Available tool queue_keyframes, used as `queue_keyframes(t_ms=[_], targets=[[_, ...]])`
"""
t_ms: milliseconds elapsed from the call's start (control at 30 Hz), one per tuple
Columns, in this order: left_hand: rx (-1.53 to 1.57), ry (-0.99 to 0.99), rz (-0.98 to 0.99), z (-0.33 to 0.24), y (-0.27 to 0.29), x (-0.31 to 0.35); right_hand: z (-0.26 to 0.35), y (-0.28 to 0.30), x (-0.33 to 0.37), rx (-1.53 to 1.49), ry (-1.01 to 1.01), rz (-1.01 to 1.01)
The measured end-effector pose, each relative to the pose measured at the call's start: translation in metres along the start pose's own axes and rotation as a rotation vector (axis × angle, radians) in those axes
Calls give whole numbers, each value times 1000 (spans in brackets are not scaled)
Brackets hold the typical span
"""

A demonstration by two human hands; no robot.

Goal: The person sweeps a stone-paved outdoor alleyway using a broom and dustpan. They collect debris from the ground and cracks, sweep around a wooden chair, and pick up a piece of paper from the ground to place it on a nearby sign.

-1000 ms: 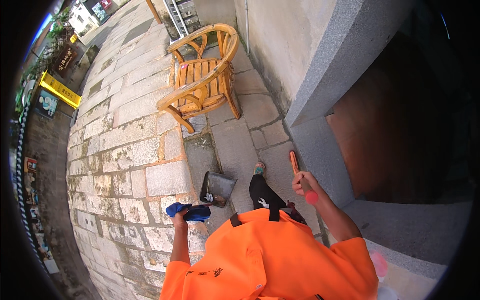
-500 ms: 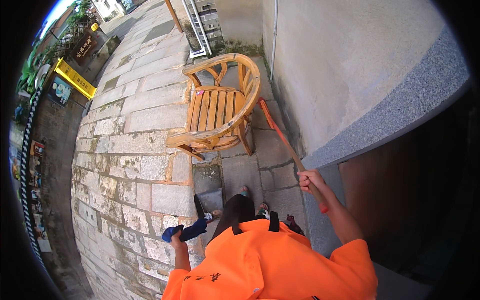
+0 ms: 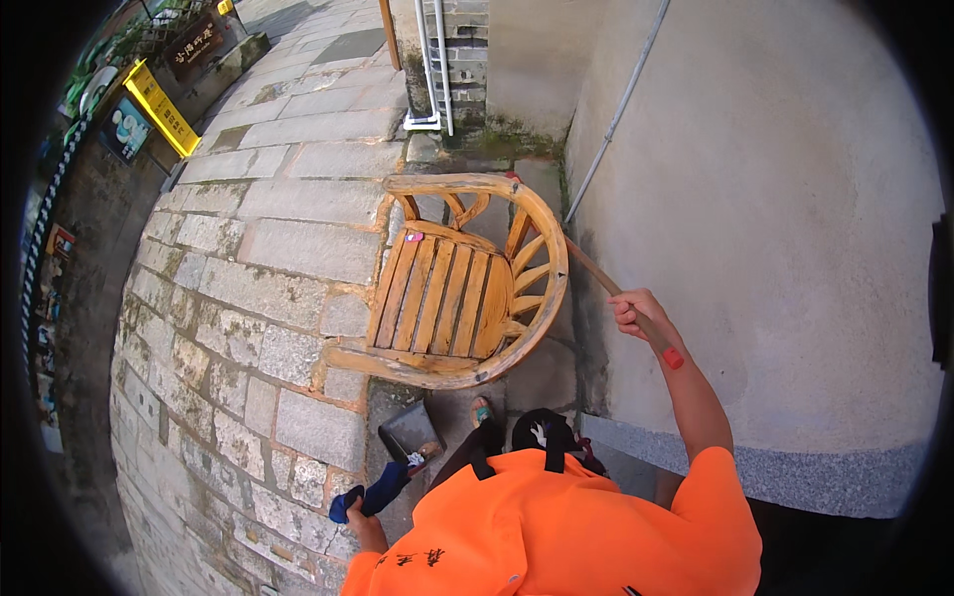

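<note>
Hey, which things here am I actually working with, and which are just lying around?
Apparently in use:
wooden stick, gripped in the right hand
blue cloth, in the left hand
dark dustpan, near the cloth

Just around:
wooden chair
yellow sign
white pipes

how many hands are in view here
2: the left hand on the blue cloth, near the dustpan; the right hand around the wooden handle, right of the chair. No others show.
</note>
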State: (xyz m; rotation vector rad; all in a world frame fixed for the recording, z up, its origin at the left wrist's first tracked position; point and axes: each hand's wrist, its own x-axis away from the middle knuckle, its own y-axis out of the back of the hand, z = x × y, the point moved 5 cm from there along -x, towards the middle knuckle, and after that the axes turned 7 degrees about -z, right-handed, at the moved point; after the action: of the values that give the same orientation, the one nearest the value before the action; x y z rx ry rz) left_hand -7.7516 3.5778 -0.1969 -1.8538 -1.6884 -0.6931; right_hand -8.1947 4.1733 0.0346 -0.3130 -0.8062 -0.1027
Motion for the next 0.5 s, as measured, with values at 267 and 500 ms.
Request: queue_keyframes(t_ms=[267,500], targets=[[131,-73,-96,31,-6,29,151,-66,-164,252,-47,207],[-388,-562,-327,7,-131,192,222,-180,-368,740,157,326]])
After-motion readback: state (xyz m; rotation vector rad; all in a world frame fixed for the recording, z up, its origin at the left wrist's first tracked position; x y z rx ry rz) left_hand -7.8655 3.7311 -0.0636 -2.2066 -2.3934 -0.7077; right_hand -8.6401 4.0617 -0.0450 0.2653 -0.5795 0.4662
